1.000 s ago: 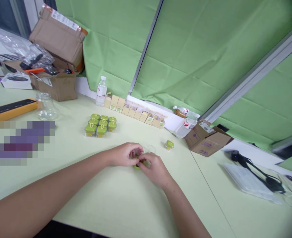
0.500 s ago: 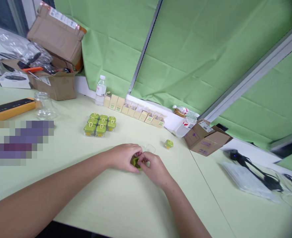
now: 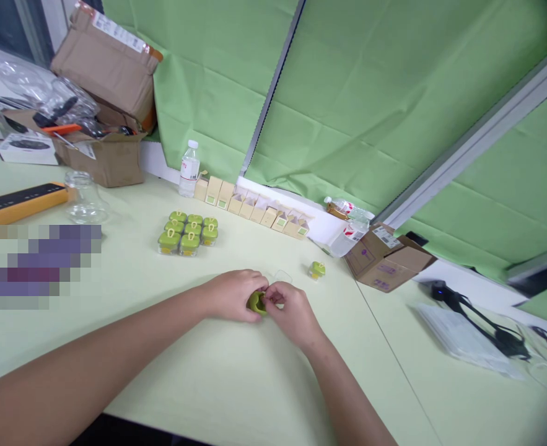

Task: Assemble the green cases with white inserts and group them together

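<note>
Just above the table, my left hand is curled around a small green lid, thumb on its near side. My right hand meets it from the right, thumb and forefinger pinched at the lid's edge. Whatever is between those fingertips is too small and covered to make out. Right behind my right hand lies a clear plastic tub, partly hidden by it. Farther right stands one small green-lidded container. Several matching green-lidded containers are grouped behind my left hand.
A row of small cream cartons lines the wall beside a water bottle. An open cardboard box sits at the right, a filled one at the left. A glass jar stands on the left; black cables lie far right.
The green lid has tilted a little in my left hand and shows more of its hollow. My right fingertips have shifted slightly right at its edge. Everything else stays put.
</note>
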The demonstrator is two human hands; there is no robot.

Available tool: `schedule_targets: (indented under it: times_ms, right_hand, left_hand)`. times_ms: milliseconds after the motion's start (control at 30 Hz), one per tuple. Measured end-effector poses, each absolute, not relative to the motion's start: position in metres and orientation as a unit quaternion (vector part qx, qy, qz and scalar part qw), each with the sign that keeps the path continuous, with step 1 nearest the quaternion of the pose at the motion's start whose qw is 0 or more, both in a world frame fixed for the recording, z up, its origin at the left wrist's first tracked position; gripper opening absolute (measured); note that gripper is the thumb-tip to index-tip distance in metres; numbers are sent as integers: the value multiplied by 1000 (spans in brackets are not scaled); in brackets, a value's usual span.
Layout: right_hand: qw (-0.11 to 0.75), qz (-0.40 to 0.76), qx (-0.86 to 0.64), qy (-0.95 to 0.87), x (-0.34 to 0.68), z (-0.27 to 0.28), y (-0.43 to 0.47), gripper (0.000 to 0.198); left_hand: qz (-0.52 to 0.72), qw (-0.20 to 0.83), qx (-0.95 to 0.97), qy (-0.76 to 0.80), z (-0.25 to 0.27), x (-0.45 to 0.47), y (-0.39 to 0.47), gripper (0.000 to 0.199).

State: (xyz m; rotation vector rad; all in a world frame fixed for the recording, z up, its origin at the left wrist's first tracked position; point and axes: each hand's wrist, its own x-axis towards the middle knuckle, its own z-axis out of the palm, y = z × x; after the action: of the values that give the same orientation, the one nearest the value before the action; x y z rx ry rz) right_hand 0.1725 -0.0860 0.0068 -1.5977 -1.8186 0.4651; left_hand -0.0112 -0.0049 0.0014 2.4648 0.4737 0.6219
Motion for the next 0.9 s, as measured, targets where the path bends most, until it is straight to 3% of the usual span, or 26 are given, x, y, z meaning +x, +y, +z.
schedule_targets:
  times_ms: [233, 467, 700, 900]
  right_hand:
    - [390, 128, -565, -716, 175, 9, -86, 15]
    - [322, 25, -550, -770, 174, 12, -88, 17]
    - [277, 10, -560, -781, 177, 13, -89, 23]
    - [244, 16, -563, -789, 178, 15, -89, 29]
  left_hand:
    - [295, 327, 883, 163, -3, -8, 2, 30]
    - [331, 373, 856, 139, -7, -1, -2, 40]
    - [330, 399, 842, 147, -12, 1, -1, 54]
    - [332, 379, 852, 142, -14, 2, -2, 55]
